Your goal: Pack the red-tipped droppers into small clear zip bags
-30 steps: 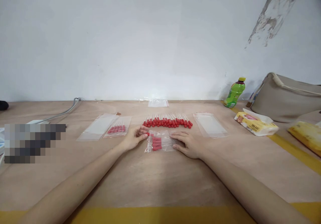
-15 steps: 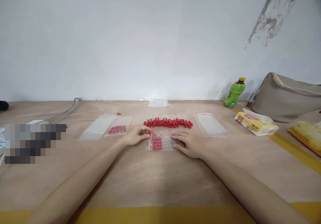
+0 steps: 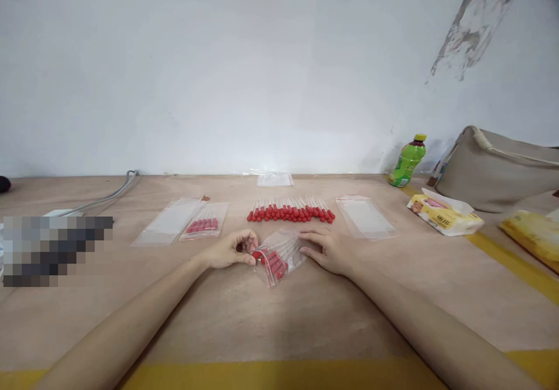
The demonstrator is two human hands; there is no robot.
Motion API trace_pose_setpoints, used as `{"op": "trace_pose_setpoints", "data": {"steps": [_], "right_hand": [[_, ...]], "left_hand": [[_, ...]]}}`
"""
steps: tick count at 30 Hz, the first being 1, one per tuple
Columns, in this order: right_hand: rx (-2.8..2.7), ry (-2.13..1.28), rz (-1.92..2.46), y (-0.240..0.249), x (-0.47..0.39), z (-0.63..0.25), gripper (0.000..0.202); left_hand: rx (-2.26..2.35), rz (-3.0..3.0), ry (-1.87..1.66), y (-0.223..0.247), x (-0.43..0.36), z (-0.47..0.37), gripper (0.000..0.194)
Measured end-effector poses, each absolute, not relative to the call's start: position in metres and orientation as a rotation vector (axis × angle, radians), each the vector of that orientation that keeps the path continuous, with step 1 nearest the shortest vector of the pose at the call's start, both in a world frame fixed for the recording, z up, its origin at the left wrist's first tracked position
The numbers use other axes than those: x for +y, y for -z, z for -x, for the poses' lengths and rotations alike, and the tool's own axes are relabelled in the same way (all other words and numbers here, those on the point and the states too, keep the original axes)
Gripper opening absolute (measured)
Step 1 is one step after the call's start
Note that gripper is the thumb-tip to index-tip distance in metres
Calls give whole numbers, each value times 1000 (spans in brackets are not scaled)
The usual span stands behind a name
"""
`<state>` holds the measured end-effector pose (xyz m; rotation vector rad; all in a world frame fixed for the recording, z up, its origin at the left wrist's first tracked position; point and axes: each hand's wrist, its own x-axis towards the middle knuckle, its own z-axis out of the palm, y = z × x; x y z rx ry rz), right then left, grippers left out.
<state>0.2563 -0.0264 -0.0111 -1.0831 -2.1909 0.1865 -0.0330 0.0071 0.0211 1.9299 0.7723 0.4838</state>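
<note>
Working just in front of the row of red-tipped sticks [image 3: 290, 212], at the clear bag [image 3: 292, 256]. Seemingly grasping one stick by its red end [image 3: 257, 254] between thumb and fingers of the left hand [image 3: 231, 249], at the bag's mouth; cannot tell how far inside. Best to spread the lip well and feed the stick straight in, parallel to those already inside, so as not to snag the film. Keep the closed end, in front of the row's right half, steadied by the right hand [image 3: 327, 252], touching there; cannot tell whether pinching or merely pressing. Avoid brushing the row behind. Since half a second ago, turned the bag askew, mouth swung farther out in front of the row, red ends inside now slanting; drew the left hand nearer too. Kept the right hand almost in place. Beyond, no visible change to the row, nor to the packed bag [image 3: 219, 215] left of it.
</note>
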Motion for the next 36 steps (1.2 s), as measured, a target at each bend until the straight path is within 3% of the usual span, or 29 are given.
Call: {"op": "trace_pose_setpoints", "data": {"steps": [5,12,21,27,32,36], "right_hand": [[-2144,-209,1121,5,-34,-251,26],[-2159,-298,1225,-10,-68,-216,45],[-2176,-218,1161,2,-78,-199,4],[-2219,-70,1060,2,-76,-200,9],[-2241,-59,1069,1,-73,-202,8],[-2278,-60,1032,-1,-71,-209,4]], "left_hand": [[849,-1955,-499,-21,1,36,29],[878,-2101,-468,-25,-15,37,25],[1004,-2177,-524,-19,-30,27,22],[1137,-2502,-664,-22,-41,14,6],[1259,-2578,-673,-23,-44,10,6],[1137,-2576,-645,-27,-45,12,19]]}}
